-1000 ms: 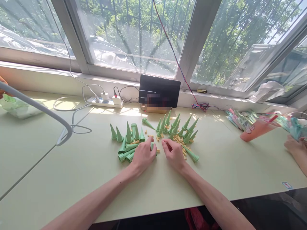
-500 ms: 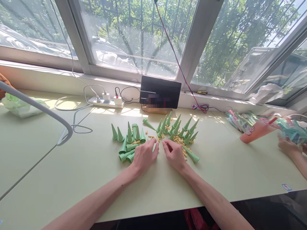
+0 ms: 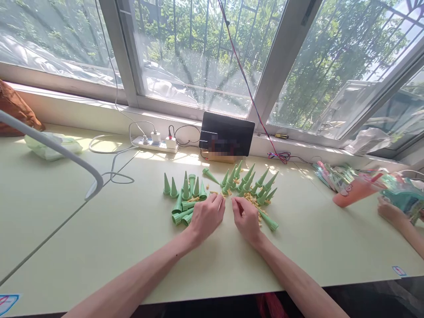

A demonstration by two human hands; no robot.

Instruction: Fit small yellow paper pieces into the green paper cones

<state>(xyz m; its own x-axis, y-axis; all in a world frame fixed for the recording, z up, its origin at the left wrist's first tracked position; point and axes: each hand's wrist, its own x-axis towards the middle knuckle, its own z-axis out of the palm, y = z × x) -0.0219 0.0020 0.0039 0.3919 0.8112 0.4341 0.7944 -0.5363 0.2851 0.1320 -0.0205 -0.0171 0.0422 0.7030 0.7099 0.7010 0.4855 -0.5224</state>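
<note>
**Over the middle of the pale green table [image 3: 99, 229]: two hands tip to tip among cones and yellow bits**

Near the table's centre, left hand [image 3: 207, 216] closed, knuckles up, thumb and forefinger nipped on what looks like the slim end of a green cone [image 3: 220, 202]. Mostly hidden under the fingers, so no firm word on that. Right hand [image 3: 247, 218] just beside it, fingertips pinched shut and turned toward the left hand. Impossible to tell whether anything lies between the pads. Held that close, probably, for fine fingertip work at a single spot.

Behind the left hand, standing cones [image 3: 185, 187], upright on their wide bases, points up. Stable that way, and easy to lift by the tip. Behind the right hand, a second standing cluster [image 3: 251, 181], likewise on its bases.

Left of the left hand, lying cones [image 3: 182, 212] on their sides, side by side and touching. Possibly a separate lot, judging by the different posture. Just right of the right hand, one lone cone [image 3: 268, 219] flat on the table, wide end toward the near edge.

Scattered through the right cluster and up to the right fingertips, loose yellow pieces [image 3: 253, 201], kept within a pinch's reach, it seems.

Farther back, against the sill: dark screen [image 3: 227, 134] propped upright and facing the seat, with a power strip [image 3: 155, 143] to its left, plugs and cables attached. Curved white lamp arm [image 3: 66, 152] across the left side.

Far right, a co-worker's hand [image 3: 389, 212] at a teal packet [image 3: 406, 198], near a tilted pink cup [image 3: 354, 192], well apart from the cones.
</note>
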